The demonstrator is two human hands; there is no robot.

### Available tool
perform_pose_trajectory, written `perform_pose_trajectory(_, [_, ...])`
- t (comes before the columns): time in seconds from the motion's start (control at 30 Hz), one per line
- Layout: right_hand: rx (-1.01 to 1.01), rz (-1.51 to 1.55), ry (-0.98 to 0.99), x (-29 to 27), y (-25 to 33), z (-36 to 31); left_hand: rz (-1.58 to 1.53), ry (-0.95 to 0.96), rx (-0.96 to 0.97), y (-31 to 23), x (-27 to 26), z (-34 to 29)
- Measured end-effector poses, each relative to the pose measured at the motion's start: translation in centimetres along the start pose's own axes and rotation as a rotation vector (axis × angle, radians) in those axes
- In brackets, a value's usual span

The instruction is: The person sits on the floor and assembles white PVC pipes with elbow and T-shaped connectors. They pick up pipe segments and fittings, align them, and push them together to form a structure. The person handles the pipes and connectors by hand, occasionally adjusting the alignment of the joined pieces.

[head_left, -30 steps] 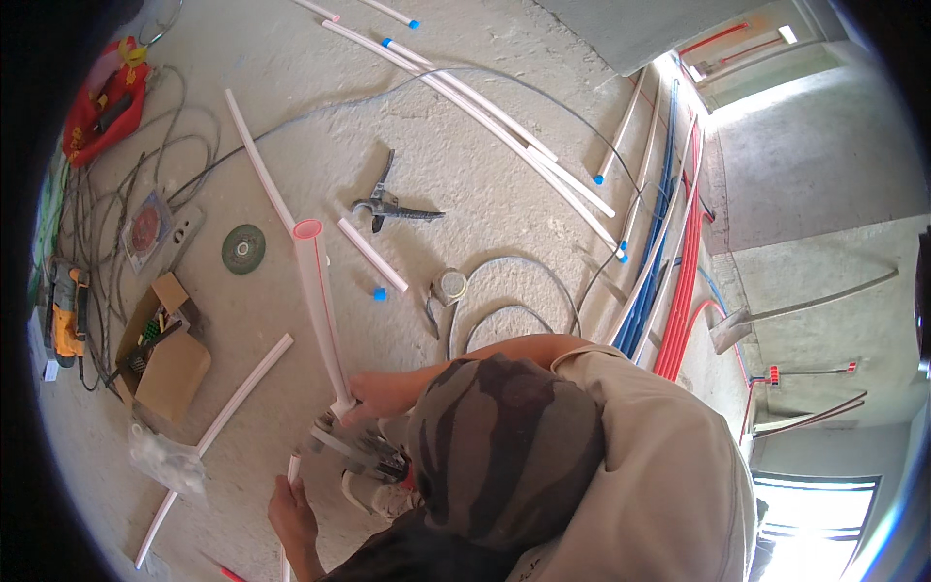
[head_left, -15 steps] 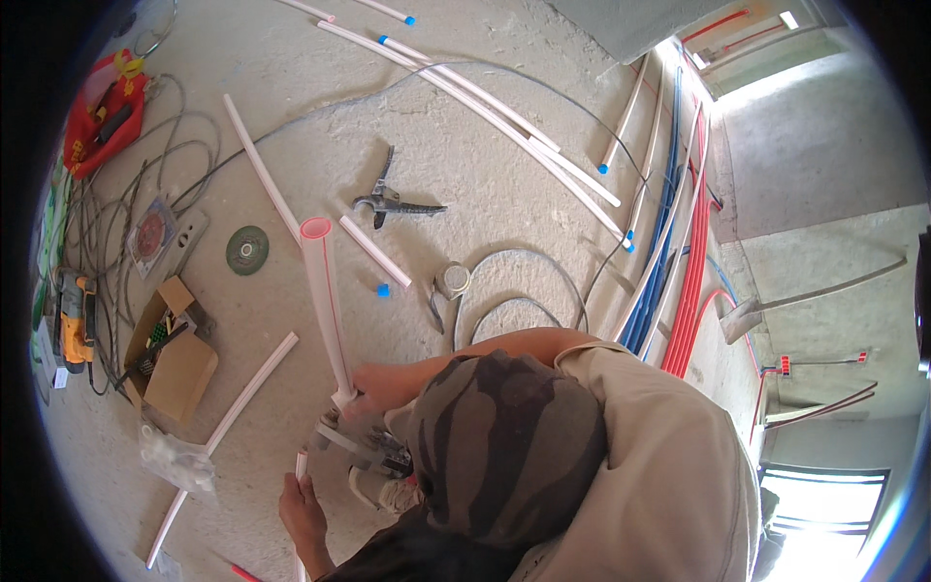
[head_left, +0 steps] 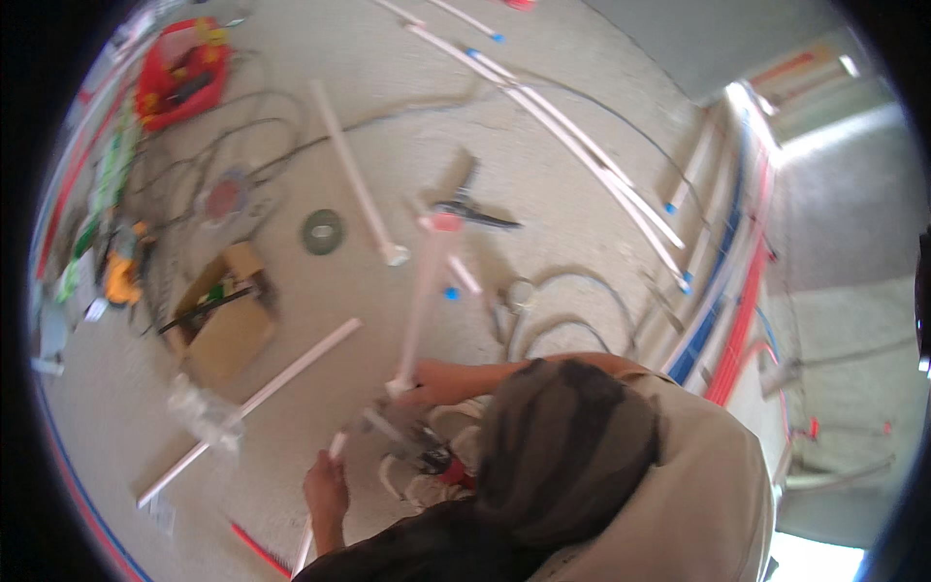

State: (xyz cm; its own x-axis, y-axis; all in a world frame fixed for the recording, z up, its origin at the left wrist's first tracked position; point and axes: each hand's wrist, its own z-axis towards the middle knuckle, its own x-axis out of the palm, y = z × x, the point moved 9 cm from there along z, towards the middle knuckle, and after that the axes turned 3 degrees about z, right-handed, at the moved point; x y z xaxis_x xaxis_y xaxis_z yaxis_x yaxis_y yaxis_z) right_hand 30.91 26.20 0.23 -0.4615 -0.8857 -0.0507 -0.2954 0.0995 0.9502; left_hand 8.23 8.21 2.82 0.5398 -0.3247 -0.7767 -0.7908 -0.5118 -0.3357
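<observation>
Your right hand (head_left: 427, 393) is clamped on the white pipe (head_left: 422, 301), now tilted right; your left hand (head_left: 325, 485) grips a short pipe piece (head_left: 336, 448).

— Where does everything sit around the cardboard box (head_left: 225, 320)?

— The tape roll (head_left: 322, 231) lies just beyond it, the pipe cutter (head_left: 472, 210) farther right. A long pipe (head_left: 250, 411) lies on the floor on its near side, a plastic bag (head_left: 204, 412) against it. The tool bag (head_left: 182, 76) lies well beyond, to the left.
</observation>
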Motion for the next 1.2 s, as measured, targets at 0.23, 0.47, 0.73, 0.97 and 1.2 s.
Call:
perform_pose_trajectory(0.23, [0.115, -0.165, 0.059, -0.6, -1.5, 0.4, 0.010, 0.004, -0.042, 0.6, -1.4, 0.1])
perform_pose_trajectory(0.47, [0.109, -0.118, 0.085, -0.4, -2.6, 2.1, 0.029, -0.077, -0.015, 1.1, -2.0, -0.4])
perform_pose_trajectory(0.73, [0.242, -0.019, 0.004, -1.1, -2.3, 0.3, -0.118, -0.090, -0.016, 1.7, -1.3, -0.1])
perform_pose_trajectory(0.97, [0.212, 0.026, -0.010, -0.9, -1.1, -0.4, -0.137, -0.122, -0.002, 0.8, -2.1, 0.5])
perform_pose_trajectory(1.2, [0.145, -0.009, -0.048, -1.2, 0.1, -0.4, -0.152, -0.135, 0.032, 0.4, -1.8, 0.5])
